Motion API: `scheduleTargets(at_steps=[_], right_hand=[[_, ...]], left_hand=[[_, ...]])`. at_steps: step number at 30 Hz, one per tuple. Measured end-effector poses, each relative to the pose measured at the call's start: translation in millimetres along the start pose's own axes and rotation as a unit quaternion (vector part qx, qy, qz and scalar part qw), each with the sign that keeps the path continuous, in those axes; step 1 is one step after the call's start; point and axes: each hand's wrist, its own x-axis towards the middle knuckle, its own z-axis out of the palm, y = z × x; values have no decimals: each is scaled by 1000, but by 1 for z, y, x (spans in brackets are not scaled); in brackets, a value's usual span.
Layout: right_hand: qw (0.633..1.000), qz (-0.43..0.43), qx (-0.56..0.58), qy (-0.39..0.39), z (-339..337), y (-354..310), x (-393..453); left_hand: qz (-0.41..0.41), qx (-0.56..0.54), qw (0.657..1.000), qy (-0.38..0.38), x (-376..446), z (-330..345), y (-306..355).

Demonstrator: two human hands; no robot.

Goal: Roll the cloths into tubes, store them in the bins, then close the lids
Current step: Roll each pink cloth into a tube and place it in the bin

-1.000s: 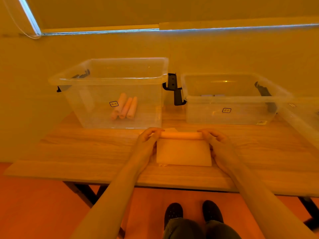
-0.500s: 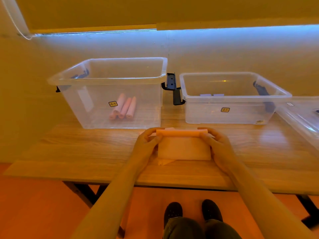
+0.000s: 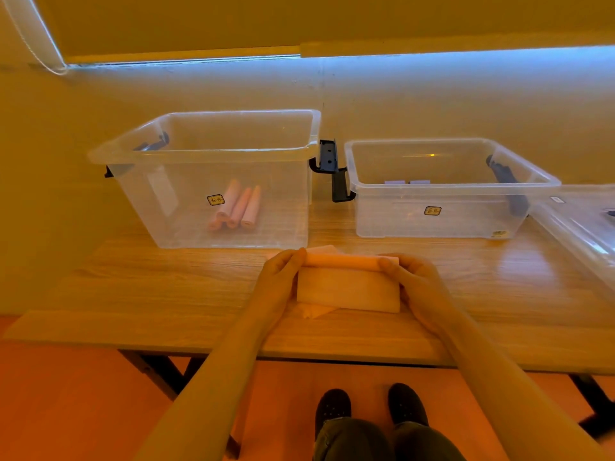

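A pale cloth (image 3: 347, 289) lies on the wooden table (image 3: 166, 294), its far edge rolled into a tube. My left hand (image 3: 278, 277) grips the left end of the roll and my right hand (image 3: 412, 281) grips the right end. Behind them stands a tall clear bin (image 3: 213, 154) holding three rolled pink cloths (image 3: 238, 207). To its right is a lower clear bin (image 3: 449, 191) with two small pale items at its back. Both bins are without lids.
A clear lid (image 3: 585, 227) leans at the table's right edge. Black latch handles (image 3: 332, 168) hang between the two bins. Another bit of cloth (image 3: 312, 312) shows under the cloth being rolled. The wall runs close behind the bins. My feet (image 3: 369, 407) are under the table.
The roll has grown as both hands turned it toward me, so the flat part of the cloth is shorter. A corner of a lower cloth now shows at the front left.
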Motion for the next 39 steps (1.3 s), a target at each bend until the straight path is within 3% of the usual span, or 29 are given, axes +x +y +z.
scheduleTargets(at_steps=[6, 14, 23, 39], right_hand=[[999, -18, 9, 26, 0, 0, 1], [999, -34, -10, 10, -2, 1, 1], [1000, -20, -1, -6, -4, 3, 4], [999, -28, 2, -16, 0, 2, 0]], left_hand=[[23, 29, 999, -22, -1, 1, 1], [-11, -32, 999, -14, -4, 3, 5], [-38, 16, 999, -19, -2, 4, 4], [47, 57, 997, -28, -10, 1, 3]])
